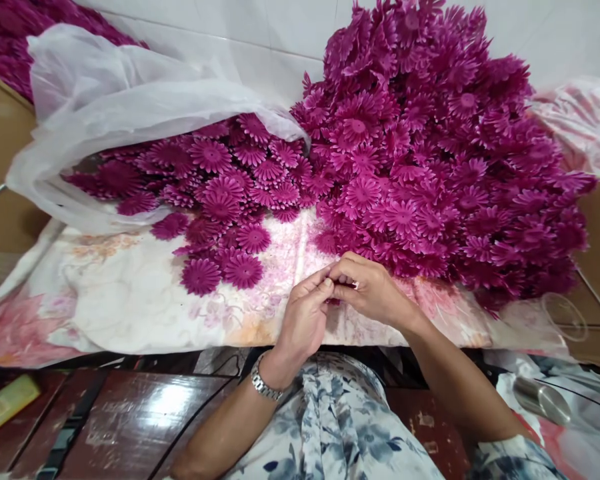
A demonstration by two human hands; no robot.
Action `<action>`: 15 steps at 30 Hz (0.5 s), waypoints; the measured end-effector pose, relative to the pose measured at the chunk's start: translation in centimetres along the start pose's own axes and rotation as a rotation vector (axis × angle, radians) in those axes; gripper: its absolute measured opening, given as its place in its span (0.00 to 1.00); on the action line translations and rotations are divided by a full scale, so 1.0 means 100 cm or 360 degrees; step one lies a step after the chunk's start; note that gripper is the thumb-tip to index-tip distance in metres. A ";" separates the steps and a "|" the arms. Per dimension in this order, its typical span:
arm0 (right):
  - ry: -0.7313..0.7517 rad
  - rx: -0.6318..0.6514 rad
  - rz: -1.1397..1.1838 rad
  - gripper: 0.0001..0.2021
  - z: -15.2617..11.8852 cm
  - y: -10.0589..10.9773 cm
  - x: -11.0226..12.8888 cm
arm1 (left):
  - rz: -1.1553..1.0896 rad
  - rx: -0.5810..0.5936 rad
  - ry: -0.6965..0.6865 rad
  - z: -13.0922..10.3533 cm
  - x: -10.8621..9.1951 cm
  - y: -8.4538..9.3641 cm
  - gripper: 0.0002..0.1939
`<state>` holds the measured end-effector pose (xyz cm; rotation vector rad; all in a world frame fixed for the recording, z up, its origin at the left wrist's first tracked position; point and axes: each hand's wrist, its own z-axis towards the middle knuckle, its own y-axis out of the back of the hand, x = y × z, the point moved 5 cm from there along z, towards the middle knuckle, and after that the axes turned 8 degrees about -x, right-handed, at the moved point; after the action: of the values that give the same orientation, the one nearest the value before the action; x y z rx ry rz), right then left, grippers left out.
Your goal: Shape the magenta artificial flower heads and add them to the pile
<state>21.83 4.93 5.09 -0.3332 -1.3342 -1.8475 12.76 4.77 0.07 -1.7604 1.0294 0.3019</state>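
My left hand, with a metal watch at the wrist, meets my right hand over the front of the cloth-covered table. Fingers and thumbs of both are pinched together at the same spot. A bit of magenta shows just under the fingertips, but what they grip is mostly hidden. Right behind my hands rises a tall heap of magenta artificial flower heads. To the left, more flat flower heads spill from a white plastic bag. A few loose ones lie nearest my left hand.
A floral tablecloth covers the table up to its front edge. Cardboard boxes flank it left and right. A clear round plastic piece sits at the right corner. Below are a dark red bench and a metal cylinder.
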 end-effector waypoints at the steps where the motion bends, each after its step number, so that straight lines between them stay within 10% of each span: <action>1: -0.0031 0.0049 0.0061 0.05 0.001 0.002 -0.002 | 0.0008 0.0002 -0.0013 0.000 0.001 0.001 0.11; 15: -0.0052 -0.0010 -0.0038 0.06 -0.001 0.006 -0.006 | 0.0019 0.0057 -0.0023 0.002 -0.004 0.006 0.16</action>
<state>22.62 5.01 5.06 -0.3535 -1.3599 -1.8739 12.14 5.09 -0.20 -1.7183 1.0290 0.3014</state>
